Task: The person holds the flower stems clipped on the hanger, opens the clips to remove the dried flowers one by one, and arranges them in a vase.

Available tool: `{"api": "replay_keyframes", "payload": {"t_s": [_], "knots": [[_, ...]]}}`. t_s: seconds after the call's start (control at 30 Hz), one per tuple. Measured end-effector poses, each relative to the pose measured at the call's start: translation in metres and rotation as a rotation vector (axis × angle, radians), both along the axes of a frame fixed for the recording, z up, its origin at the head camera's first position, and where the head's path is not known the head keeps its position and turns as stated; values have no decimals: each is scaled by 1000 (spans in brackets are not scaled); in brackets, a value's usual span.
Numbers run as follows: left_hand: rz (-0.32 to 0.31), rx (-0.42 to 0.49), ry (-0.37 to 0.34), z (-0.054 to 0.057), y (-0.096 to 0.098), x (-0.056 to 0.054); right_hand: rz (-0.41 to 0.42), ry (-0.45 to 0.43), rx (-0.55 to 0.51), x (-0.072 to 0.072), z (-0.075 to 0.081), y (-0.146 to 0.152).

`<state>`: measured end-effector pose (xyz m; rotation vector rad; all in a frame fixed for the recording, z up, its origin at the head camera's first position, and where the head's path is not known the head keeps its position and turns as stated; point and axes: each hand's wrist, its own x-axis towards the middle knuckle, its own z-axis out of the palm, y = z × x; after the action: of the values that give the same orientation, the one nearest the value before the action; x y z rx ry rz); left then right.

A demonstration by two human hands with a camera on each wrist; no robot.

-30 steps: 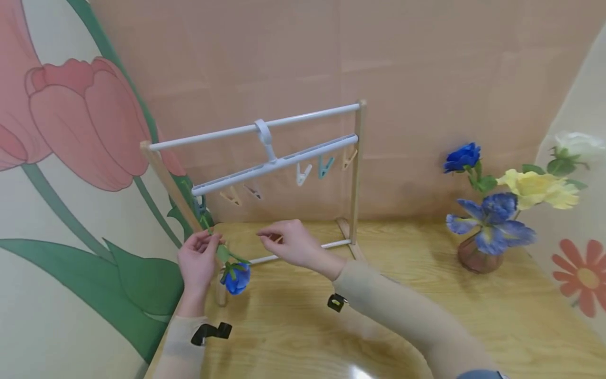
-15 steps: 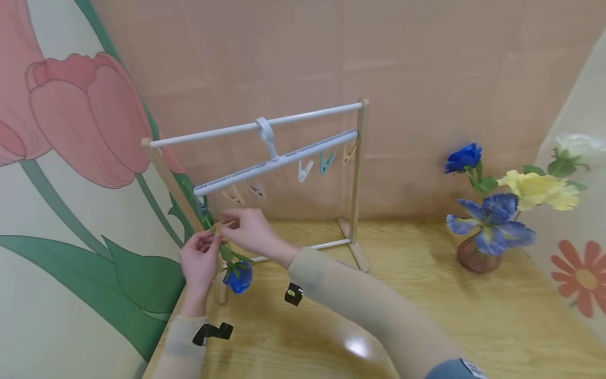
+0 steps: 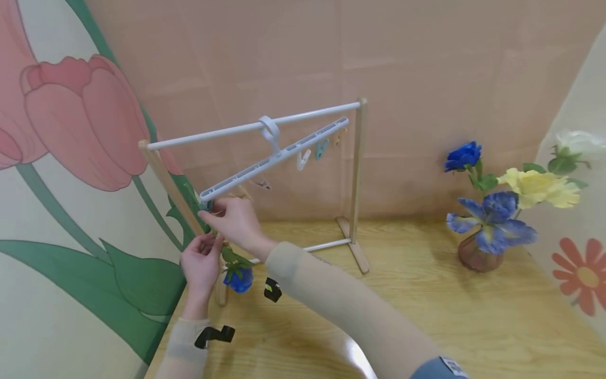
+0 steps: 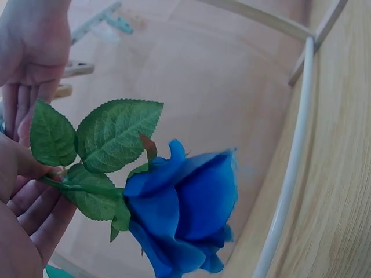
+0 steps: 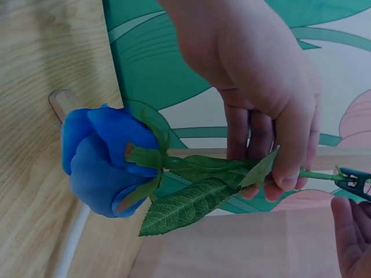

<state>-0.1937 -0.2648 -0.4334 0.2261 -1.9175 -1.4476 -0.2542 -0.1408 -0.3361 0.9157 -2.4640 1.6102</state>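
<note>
A blue artificial rose hangs head down at the drying stand's left side. My left hand pinches its green stem between thumb and fingers; the petals and leaves fill the left wrist view. In the right wrist view the stem's end meets a dark teal clothes peg. My right hand grips that peg below the left end of the white hanger. The hanger hooks over the stand's top bar and slants, left end lower. My right fingers partly cover the peg in the head view.
Other pegs dangle from the hanger, including a white peg and a light teal peg. At the right of the wooden table a pinkish vase holds several artificial flowers. A tulip-painted wall borders the left.
My right hand has moved left and reached the dark teal peg. The hanger has swivelled and slants more steeply. My left hand stays nearly still with the rose.
</note>
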Motion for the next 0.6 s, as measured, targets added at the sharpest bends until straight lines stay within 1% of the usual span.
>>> {"api": "replay_keyframes", "payload": {"t_s": [0.17, 0.23, 0.3, 0.4, 0.47, 0.6], "knots": [[-16, 13, 1, 1, 0, 1, -5, -9, -66, 1, -1, -1], [-25, 14, -5, 8, 5, 5, -17, -8, -78, 2, 0, -2], [-25, 9, -13, 8, 7, 5, -31, -9, -84, 2, 2, -2], [-23, 0, -24, 7, 8, 5, -54, -7, -89, 2, 2, -3], [-24, -3, -19, 0, 3, 1, -65, -1, -97, 1, 2, -3], [-34, 3, -5, -2, 2, 1, -73, 3, -107, 1, 3, -5]]}}
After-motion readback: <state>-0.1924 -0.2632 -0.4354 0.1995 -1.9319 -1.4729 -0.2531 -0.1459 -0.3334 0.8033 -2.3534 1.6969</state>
